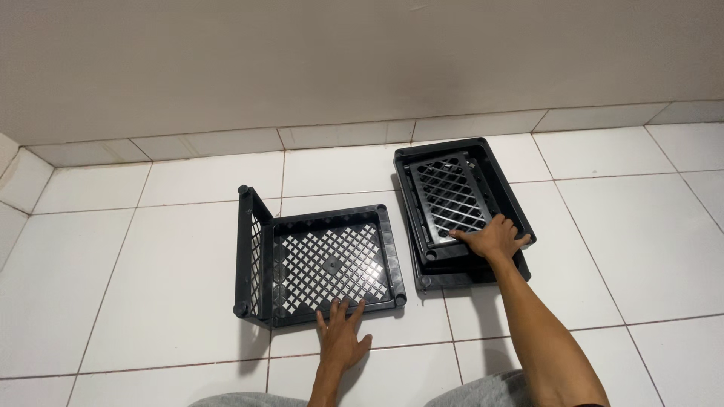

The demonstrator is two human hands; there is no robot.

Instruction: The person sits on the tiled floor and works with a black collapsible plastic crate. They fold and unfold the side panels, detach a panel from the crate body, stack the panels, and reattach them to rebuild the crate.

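A black plastic lattice tray (332, 260) lies flat on the white tiled floor, with a lattice side panel (253, 252) standing upright on its left edge. My left hand (343, 335) rests open on the floor, its fingertips touching the tray's near edge. To the right is a stack of black trays (452, 154) with a loose lattice panel (449, 196) lying on top. My right hand (494, 240) lies on the near end of that panel, fingers spread over its edge.
A pale wall (362, 60) with a low tiled skirting runs along the far side, close behind the stack. White floor tiles (641, 226) extend left and right of the trays. My grey-clad knees (483, 393) show at the bottom edge.
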